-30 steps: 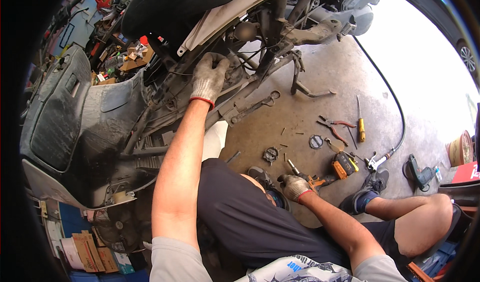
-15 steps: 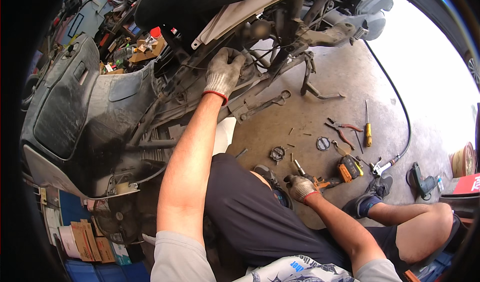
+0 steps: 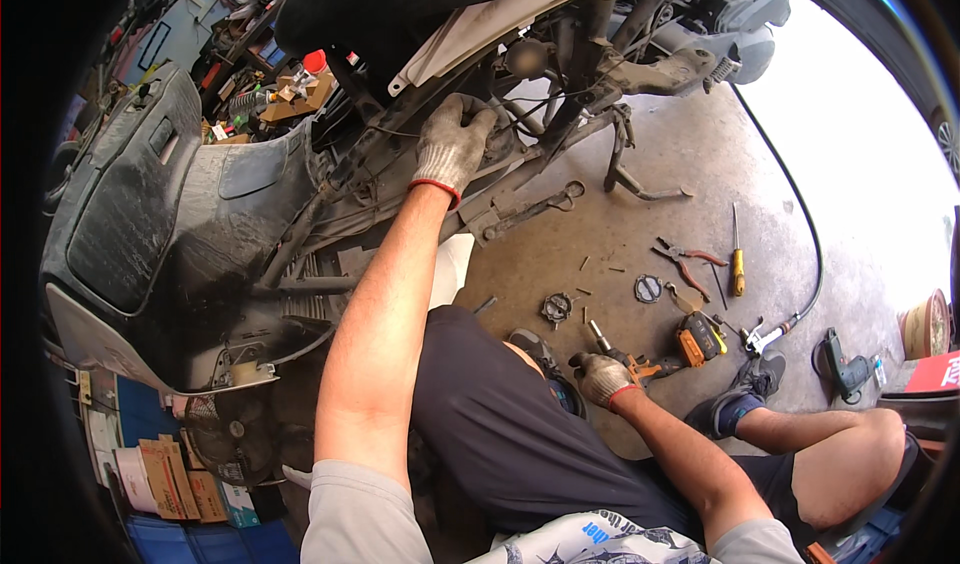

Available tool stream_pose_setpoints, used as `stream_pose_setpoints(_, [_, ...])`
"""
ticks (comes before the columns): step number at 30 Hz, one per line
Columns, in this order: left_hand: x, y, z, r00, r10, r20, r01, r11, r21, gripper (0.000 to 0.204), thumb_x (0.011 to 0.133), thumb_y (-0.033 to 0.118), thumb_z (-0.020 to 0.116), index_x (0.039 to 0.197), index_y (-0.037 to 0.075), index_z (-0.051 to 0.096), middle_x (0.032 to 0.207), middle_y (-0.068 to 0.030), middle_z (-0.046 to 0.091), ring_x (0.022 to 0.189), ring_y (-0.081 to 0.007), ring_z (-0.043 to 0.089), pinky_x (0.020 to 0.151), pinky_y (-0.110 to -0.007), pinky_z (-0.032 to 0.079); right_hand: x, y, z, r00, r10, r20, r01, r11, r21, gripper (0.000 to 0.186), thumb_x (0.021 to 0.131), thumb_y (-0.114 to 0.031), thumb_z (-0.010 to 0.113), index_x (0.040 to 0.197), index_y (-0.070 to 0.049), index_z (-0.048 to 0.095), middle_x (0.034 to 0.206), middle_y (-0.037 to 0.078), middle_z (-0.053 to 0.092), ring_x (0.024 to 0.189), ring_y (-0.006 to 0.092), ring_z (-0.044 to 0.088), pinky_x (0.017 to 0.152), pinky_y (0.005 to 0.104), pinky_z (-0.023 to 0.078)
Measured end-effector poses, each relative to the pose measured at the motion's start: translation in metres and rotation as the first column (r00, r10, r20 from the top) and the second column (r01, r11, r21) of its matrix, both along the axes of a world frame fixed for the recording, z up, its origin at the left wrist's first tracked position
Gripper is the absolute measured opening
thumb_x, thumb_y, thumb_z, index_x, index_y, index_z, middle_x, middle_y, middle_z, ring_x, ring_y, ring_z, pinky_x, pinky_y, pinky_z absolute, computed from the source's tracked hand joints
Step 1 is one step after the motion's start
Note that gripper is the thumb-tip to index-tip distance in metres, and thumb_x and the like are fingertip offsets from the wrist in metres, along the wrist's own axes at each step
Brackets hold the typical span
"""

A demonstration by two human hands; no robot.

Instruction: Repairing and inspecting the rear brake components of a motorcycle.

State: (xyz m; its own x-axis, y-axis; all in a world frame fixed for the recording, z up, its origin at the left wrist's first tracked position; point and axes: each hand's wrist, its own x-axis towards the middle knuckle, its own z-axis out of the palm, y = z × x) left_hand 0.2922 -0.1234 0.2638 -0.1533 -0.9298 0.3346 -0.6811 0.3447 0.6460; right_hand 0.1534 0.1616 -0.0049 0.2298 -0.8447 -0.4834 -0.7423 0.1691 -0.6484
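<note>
My left hand (image 3: pixel 458 134), in a dirty knit glove with a red cuff, reaches into the bare frame (image 3: pixel 540 164) of a partly stripped scooter. Its fingers are curled, with thumb and forefinger close together; whatever they grip is hidden among the dark parts. My right hand (image 3: pixel 604 379), gloved alike, is low beside my leg with its fingers curled in. It is right beside an orange cordless power tool (image 3: pixel 648 370) with a long silver socket (image 3: pixel 598 334). From this angle I cannot make out anything within those fingers.
On the concrete floor lie two round metal covers (image 3: pixel 556 309) (image 3: pixel 648 288), red-handled pliers (image 3: pixel 690 256), a yellow-handled screwdriver (image 3: pixel 738 272), several small bolts and an air blow gun (image 3: pixel 766 338) on a black hose (image 3: pixel 800 204). A dark heat-gun-shaped tool (image 3: pixel 848 364) is farther right.
The view has shifted very slightly. Both hands stay in the same places, and nothing has visibly been picked up or let go.
</note>
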Motion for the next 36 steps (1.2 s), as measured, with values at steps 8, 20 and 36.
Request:
stream_pose_setpoints(8, [0.001,-0.003,-0.001,1.000,-0.009,-0.021,0.009,1.000,0.028,0.025,0.089,0.023,0.069,0.099,0.000,0.067,0.080,-0.0073,0.068,0.068,-0.0144,0.061,0.066,-0.032,0.050,-0.001,0.000,-0.002,1.000,-0.020,0.010,0.020,1.000,0.020,0.036,0.094,-0.018,0.056,0.128,-0.014,0.067,0.122,0.016,0.070,0.116,0.0308,0.066,0.098,0.0403,0.052])
stream_pose_setpoints(20, [-0.007,-0.004,-0.006,1.000,0.002,0.030,-0.002,1.000,-0.004,0.020,0.090,0.020,0.070,0.097,0.001,0.067,0.080,-0.0062,0.067,0.068,-0.0140,0.061,0.065,-0.030,0.050,-0.003,-0.003,-0.008,1.000,0.011,-0.010,-0.011,0.999,0.048,0.040,0.094,-0.018,0.056,0.133,-0.016,0.065,0.128,0.015,0.068,0.121,0.0295,0.065,0.100,0.0398,0.051])
stream_pose_setpoints(36, [-0.013,0.012,0.009,1.000,0.016,0.002,-0.016,0.996,0.090,0.025,0.088,0.024,0.070,0.100,0.002,0.068,0.088,-0.0093,0.071,0.075,-0.0170,0.066,0.073,-0.032,0.052,-0.005,-0.001,0.005,0.999,0.030,-0.018,-0.030,0.999,0.011,0.035,0.095,-0.020,0.055,0.128,-0.014,0.067,0.122,0.016,0.070,0.116,0.0314,0.066,0.097,0.0415,0.052])
